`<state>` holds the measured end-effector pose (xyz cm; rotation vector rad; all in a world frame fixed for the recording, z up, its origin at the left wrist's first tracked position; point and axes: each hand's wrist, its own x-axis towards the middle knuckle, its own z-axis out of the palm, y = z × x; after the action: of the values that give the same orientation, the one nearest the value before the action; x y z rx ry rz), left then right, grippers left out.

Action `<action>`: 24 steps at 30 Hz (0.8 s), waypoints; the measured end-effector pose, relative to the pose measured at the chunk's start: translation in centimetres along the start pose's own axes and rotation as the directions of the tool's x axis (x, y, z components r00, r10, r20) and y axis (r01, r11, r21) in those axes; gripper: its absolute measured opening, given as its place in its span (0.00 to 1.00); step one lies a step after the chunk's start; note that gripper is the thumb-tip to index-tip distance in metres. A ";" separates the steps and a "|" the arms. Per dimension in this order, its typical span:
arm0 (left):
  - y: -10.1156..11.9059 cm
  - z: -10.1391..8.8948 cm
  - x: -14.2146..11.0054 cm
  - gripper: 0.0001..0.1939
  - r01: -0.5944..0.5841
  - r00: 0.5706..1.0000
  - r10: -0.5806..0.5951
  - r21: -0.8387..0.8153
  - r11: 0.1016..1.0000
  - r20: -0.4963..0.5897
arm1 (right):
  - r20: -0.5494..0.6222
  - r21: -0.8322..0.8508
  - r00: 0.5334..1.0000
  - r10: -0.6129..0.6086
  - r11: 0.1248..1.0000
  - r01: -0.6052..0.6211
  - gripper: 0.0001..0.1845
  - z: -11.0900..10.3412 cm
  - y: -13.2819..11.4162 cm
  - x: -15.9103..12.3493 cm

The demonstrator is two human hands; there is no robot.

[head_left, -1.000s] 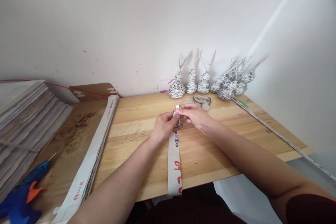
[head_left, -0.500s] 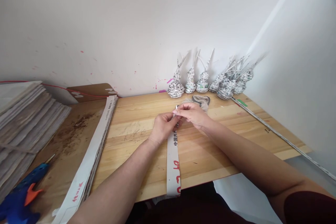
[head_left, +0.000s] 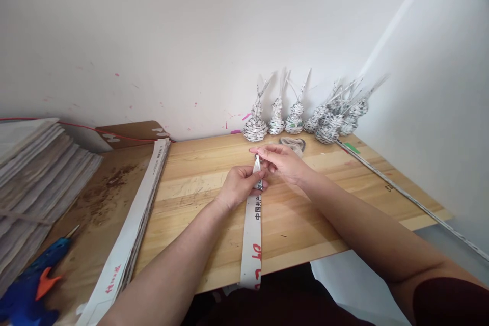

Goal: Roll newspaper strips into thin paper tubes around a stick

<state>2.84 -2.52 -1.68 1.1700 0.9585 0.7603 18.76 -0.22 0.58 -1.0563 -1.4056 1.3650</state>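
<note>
A long white strip of newspaper [head_left: 251,249] with black and red print runs from the table's near edge up to my hands. My left hand [head_left: 241,184] pinches it between thumb and fingers near its far end, where the paper narrows to a folded or rolled tip. My right hand [head_left: 281,160] is closed at that tip, thumb and forefinger pressed together on it. Just beyond my right hand lies a grey cloth piece [head_left: 293,145] with a dark edge, partly hidden by the hand.
Several woven paper gourds [head_left: 255,125] stand along the wall. A long rolled paper rod [head_left: 401,193] crosses the right side. Leftward are a stack of paper strips [head_left: 126,249], a bundled newspaper pile [head_left: 34,193] and a blue glue gun [head_left: 49,260] on the wooden table [head_left: 191,173].
My right hand has risen slightly away from my left, to the strip's far tip. The narrowed end of the paper now shows between them.
</note>
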 end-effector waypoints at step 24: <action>0.0 0.0 0.2 0.18 -0.029 0.999 0.024 -0.150 0.988 -0.039 | 0.058 -0.129 0.998 0.036 0.991 -0.028 0.14 0.0 0.4 0.0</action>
<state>2.92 -2.31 -1.76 1.0420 0.9015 0.8630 18.80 -0.23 0.14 -1.1329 -1.5435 1.3542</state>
